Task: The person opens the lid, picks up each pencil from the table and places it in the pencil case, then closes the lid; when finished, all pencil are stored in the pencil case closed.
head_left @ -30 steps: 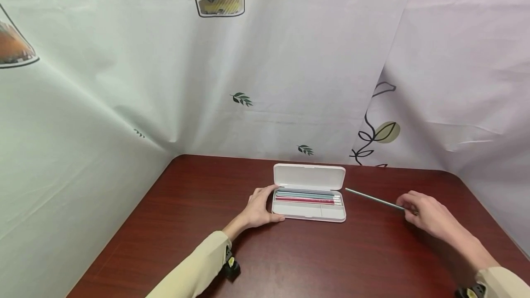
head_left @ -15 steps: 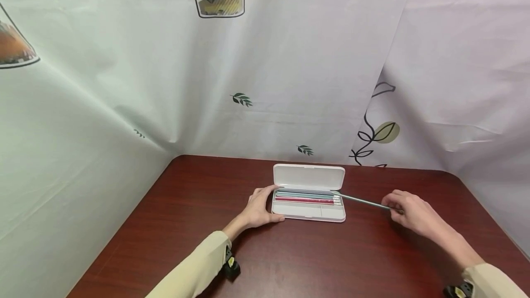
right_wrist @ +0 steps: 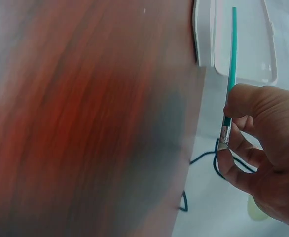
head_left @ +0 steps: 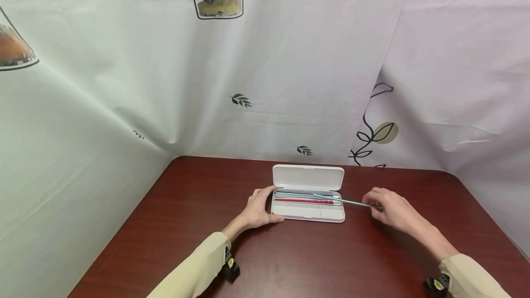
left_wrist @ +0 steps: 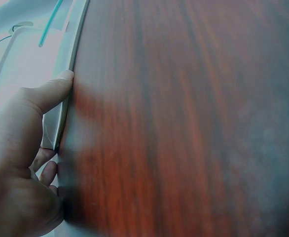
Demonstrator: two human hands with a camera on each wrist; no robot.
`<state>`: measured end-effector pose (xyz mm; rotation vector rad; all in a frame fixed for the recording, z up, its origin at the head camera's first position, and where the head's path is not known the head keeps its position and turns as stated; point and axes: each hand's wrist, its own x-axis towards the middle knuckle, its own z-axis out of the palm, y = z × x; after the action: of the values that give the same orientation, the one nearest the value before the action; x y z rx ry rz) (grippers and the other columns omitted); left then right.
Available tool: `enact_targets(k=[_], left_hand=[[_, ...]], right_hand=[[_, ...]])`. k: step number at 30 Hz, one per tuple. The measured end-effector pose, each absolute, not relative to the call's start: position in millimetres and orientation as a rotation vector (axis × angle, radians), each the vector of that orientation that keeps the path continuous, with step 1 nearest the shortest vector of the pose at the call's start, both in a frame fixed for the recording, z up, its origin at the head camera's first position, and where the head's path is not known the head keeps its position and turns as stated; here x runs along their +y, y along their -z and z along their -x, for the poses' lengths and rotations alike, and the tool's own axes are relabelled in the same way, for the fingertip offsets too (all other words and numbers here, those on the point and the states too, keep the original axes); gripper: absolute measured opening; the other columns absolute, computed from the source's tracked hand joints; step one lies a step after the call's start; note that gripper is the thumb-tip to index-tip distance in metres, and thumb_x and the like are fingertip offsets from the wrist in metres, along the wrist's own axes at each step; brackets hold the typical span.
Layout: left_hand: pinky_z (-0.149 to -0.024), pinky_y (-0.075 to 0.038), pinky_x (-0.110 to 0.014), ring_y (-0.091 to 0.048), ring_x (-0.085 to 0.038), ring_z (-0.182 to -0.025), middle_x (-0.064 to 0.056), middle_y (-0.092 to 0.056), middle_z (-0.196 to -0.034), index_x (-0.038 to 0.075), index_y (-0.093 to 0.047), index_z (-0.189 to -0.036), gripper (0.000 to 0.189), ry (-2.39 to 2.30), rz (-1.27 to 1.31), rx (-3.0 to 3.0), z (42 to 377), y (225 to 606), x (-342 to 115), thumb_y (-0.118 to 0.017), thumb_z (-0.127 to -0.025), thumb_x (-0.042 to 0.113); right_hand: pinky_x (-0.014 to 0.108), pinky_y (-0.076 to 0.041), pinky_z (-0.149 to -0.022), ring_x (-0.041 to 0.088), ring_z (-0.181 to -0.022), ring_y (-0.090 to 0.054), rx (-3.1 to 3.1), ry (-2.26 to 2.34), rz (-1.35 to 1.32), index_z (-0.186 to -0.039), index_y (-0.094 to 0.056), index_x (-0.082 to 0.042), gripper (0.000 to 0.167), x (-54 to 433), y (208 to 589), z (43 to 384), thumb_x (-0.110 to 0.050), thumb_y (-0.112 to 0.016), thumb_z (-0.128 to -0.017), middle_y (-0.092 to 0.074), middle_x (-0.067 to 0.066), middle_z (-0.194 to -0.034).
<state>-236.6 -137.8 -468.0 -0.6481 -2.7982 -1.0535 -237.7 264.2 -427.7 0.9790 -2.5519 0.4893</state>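
A white pencil case [head_left: 296, 211] lies on the table with its lid [head_left: 308, 177] raised at the back. My left hand [head_left: 257, 209] holds its left end, thumb at the front edge and fingers at the back corner. Several pencils lie in the rear compartment, among them a red pencil [head_left: 304, 201]. In my right hand [head_left: 391, 210], right of the case, a green pencil [head_left: 354, 203] is pinched near its eraser end. The right wrist view shows the eraser and metal band of this pencil [right_wrist: 233, 54] by my fingers. Its far end is over the pencils in the case.
The dark red wooden table [head_left: 310, 256] extends around the case. A white cloth [head_left: 290, 82] with printed plants hangs behind it and along the sides. The front compartment of the case has a small divider at the right.
My right hand has moved left, bringing the green pencil from beside the case to over its rear compartment. My left hand has stayed at the case's left end.
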Motion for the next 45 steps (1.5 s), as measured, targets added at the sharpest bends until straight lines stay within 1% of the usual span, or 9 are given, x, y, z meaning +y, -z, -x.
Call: enact_targets(k=[7,15,21,25,32,41,45], left_hand=[[-0.103,-0.030,-0.052,-0.042,-0.033,-0.126,-0.010,-0.054,-0.140,0.006,-0.046,-0.145,0.090,1.065,0.642,-2.790,236.7,467.9,-138.1,-0.091,-0.070,0.031],[-0.102,-0.031,-0.053,-0.043,-0.033,-0.124,-0.010,-0.055,-0.139,0.005,-0.046,-0.145,0.090,1.068,0.660,-2.778,235.6,467.8,-137.3,-0.090,-0.070,0.031],[-0.102,-0.031,-0.052,-0.044,-0.032,-0.124,-0.009,-0.054,-0.139,0.006,-0.047,-0.145,0.091,1.063,0.649,-2.781,236.8,469.5,-137.7,-0.091,-0.070,0.032],[-0.102,-0.030,-0.051,-0.043,-0.032,-0.124,-0.009,-0.054,-0.140,0.007,-0.047,-0.145,0.091,1.069,0.644,-2.786,236.9,469.1,-137.6,-0.091,-0.070,0.032],[-0.103,-0.030,-0.052,-0.043,-0.032,-0.125,-0.010,-0.055,-0.139,0.006,-0.046,-0.145,0.090,1.063,0.647,-2.788,236.5,469.5,-137.1,-0.091,-0.070,0.031],[-0.103,-0.030,-0.052,-0.043,-0.033,-0.126,-0.010,-0.054,-0.140,0.006,-0.046,-0.145,0.091,1.068,0.639,-2.791,237.5,469.1,-137.1,-0.091,-0.071,0.031],[-0.104,-0.030,-0.052,-0.043,-0.033,-0.126,-0.010,-0.054,-0.140,0.006,-0.045,-0.146,0.091,1.065,0.640,-2.795,237.4,468.5,-137.4,-0.090,-0.071,0.030]], right_hand=[[0.030,-0.044,-0.058,0.005,-0.072,-0.048,-2.628,-0.489,-0.971,-0.087,-0.068,-0.020,0.031,244.0,427.2,241.1,0.007,-0.072,-0.071,-0.050,-0.016,-0.081],[0.031,-0.045,-0.059,0.006,-0.073,-0.049,-2.592,-0.488,-1.018,-0.086,-0.069,-0.018,0.030,224.7,428.5,245.7,0.007,-0.072,-0.070,-0.051,-0.015,-0.081],[0.030,-0.045,-0.060,0.008,-0.075,-0.049,-2.591,-0.493,-1.040,-0.089,-0.071,-0.017,0.029,212.6,428.2,247.6,0.006,-0.074,-0.072,-0.055,-0.013,-0.084],[0.031,-0.045,-0.062,0.010,-0.077,-0.050,-2.597,-0.492,-1.068,-0.090,-0.070,-0.017,0.028,204.4,429.0,249.9,0.006,-0.073,-0.074,-0.056,-0.011,-0.087],[0.031,-0.045,-0.062,0.011,-0.078,-0.050,-2.578,-0.489,-1.117,-0.088,-0.069,-0.016,0.028,191.4,433.5,254.1,0.007,-0.069,-0.073,-0.055,-0.011,-0.087],[0.032,-0.047,-0.064,0.011,-0.078,-0.051,-2.580,-0.460,-1.128,-0.087,-0.069,-0.018,0.026,181.8,434.7,256.8,0.005,-0.069,-0.074,-0.055,-0.010,-0.086],[0.033,-0.046,-0.063,0.012,-0.077,-0.051,-2.591,-0.461,-1.128,-0.087,-0.069,-0.017,0.027,179.3,434.8,256.7,0.006,-0.069,-0.074,-0.054,-0.010,-0.086]])
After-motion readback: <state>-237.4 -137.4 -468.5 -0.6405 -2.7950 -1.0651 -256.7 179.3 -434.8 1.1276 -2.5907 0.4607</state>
